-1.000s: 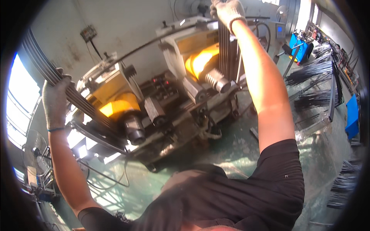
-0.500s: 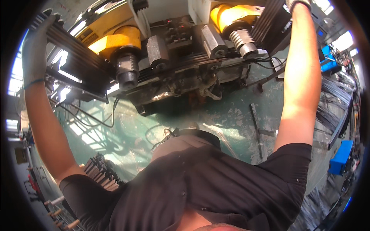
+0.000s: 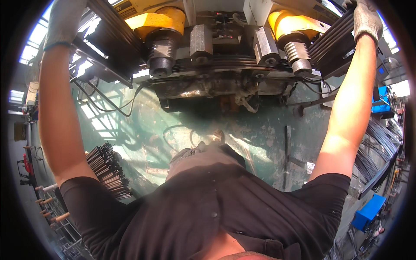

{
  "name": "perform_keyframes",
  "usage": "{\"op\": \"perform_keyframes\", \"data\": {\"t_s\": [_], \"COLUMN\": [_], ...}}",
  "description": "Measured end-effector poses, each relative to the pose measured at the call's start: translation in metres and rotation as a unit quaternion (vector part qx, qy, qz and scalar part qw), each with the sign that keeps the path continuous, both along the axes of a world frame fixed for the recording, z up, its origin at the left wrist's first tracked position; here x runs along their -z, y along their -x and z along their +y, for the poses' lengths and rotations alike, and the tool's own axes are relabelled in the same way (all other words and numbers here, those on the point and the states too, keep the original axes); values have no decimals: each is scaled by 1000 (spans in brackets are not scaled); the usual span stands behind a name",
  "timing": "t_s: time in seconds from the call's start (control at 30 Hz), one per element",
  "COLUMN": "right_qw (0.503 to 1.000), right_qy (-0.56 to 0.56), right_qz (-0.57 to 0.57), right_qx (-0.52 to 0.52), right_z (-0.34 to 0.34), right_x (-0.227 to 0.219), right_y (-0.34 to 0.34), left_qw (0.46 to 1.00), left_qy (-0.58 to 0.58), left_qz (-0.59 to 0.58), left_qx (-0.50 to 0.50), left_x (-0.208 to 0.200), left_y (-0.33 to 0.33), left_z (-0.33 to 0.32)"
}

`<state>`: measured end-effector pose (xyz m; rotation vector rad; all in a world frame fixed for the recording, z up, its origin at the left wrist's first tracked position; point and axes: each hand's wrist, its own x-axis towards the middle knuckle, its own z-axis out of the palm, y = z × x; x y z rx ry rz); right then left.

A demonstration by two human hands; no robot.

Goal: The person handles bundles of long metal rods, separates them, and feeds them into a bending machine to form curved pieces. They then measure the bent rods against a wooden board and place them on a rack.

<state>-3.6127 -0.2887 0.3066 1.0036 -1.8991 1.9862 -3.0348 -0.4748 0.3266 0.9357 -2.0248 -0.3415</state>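
Observation:
A stack of long dark metal bars (image 3: 115,28) runs across the machine and slants away on both sides. My left hand (image 3: 65,21), in a pale knit glove, is at the left stretch of the bars; the picture's upper edge cuts off its fingers. My right hand (image 3: 367,21), gloved alike, has its partly hidden fingers closed round the outer right end of the bars. Between my hands stand a left yellow clamp arm (image 3: 158,19) and a right one (image 3: 289,21), each over a thick threaded bolt. Two faceted steel blocks, left (image 3: 201,41) and right (image 3: 265,43), sit between them.
Black cables (image 3: 123,110) loop below the machine at left. A bundle of thin rods (image 3: 108,169) stands near my left arm. At right are a blue box (image 3: 369,211) and a rack of long wires (image 3: 377,145). A narrow bar (image 3: 287,151) lies on the green floor.
My view has turned, so the machine sits farther right and higher. My left hand's fingers, seen curled over the bars before, are now cut off. My right hand shows more fully, still at the bars.

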Motion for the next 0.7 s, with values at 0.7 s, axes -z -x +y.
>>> {"op": "perform_keyframes", "data": {"t_s": [0.7], "right_qw": [983], "right_qy": [-46], "right_qz": [125], "right_qx": [122], "right_z": [125], "right_x": [48], "right_y": [-199], "left_qw": [996], "left_qy": [-22], "left_qz": [44], "left_qx": [75], "left_x": [84], "left_y": [-186], "left_z": [117]}}
